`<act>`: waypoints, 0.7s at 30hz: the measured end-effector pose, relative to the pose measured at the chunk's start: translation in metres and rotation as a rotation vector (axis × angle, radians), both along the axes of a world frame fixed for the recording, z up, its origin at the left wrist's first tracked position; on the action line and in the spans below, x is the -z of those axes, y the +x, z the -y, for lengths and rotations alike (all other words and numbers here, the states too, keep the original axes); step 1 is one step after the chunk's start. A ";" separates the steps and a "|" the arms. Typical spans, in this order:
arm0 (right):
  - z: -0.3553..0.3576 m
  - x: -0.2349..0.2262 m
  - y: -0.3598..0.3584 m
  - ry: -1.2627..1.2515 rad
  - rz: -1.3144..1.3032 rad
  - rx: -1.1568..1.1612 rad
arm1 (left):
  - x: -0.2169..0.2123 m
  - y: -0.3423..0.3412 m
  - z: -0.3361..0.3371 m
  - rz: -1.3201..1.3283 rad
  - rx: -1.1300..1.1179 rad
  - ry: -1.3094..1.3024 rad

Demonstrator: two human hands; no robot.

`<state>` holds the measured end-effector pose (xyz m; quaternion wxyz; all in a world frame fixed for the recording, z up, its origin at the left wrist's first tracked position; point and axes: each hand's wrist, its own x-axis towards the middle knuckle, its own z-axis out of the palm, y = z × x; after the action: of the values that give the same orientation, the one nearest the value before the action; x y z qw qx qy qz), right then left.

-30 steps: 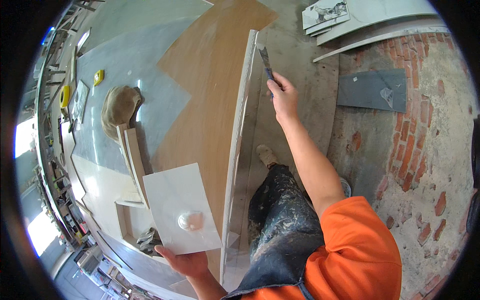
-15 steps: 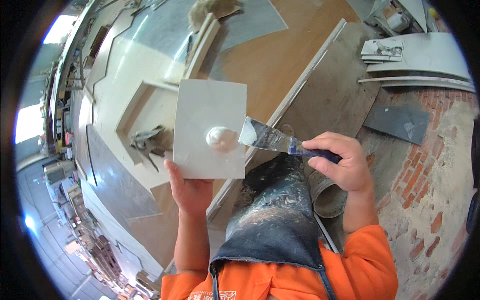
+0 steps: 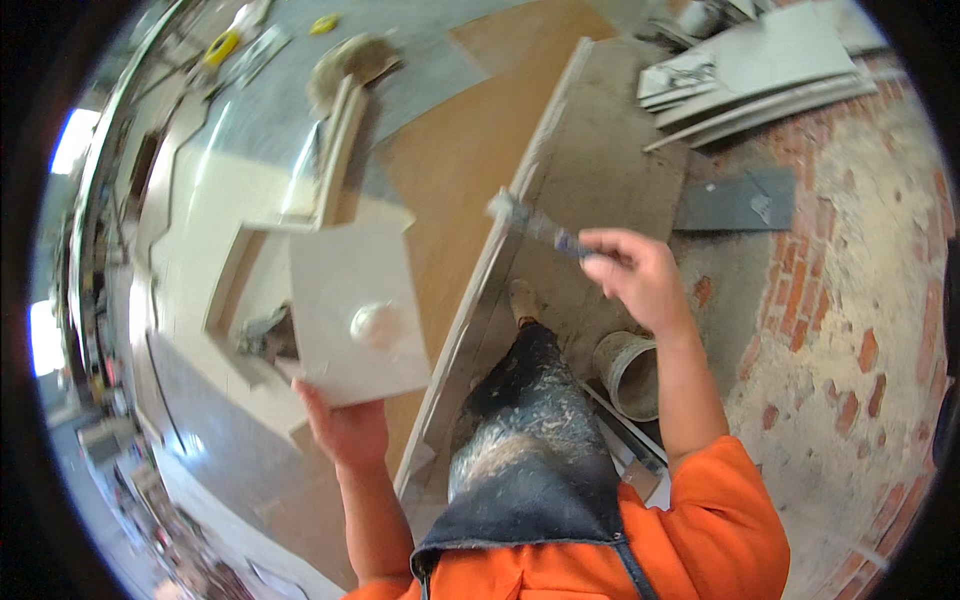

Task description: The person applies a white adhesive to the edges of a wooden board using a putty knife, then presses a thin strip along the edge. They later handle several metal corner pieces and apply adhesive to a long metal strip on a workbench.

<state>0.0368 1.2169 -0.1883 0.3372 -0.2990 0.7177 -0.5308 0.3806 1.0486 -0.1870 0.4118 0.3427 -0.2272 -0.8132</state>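
My left hand (image 3: 345,430) grips the lower edge of a pale rectangular board (image 3: 340,270), its thumb outside the left corner. A rounded dollop of whitish paste (image 3: 375,325) sits on the board's face, right of the middle. Away to the right, my right hand (image 3: 640,275) is closed around the handle of a putty knife (image 3: 540,228). The blade points up and left, with whitish residue at its tip, apart from the board. Motion blurs the blade somewhat.
A bench with pale, grey and brown sheets (image 3: 440,150) spreads to the left, bearing a angled frame (image 3: 225,280) and a crumpled cloth (image 3: 265,335). A bucket (image 3: 628,375) stands right of my apron. Stacked slabs (image 3: 760,60) and a dark slab (image 3: 735,200) lie by brick flooring.
The putty knife has moved up, away from the board and the paste. The board has shifted left and down and tilted slightly. The whole view has turned a little.
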 end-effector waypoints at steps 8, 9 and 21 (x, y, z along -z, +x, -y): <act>0.068 0.153 -0.121 -0.409 0.830 0.589 | 0.013 -0.058 0.011 0.121 0.036 0.035; 0.077 0.162 -0.127 -0.403 0.830 0.611 | 0.013 -0.064 0.013 0.137 0.033 0.038; 0.132 0.210 -0.135 -0.255 0.636 0.749 | 0.006 -0.112 0.027 0.218 -0.021 0.015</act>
<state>-0.0985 1.0853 -0.3983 0.2865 0.1167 0.5670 -0.7634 0.2691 1.0217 -0.1930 0.3907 0.4348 -0.2609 -0.7683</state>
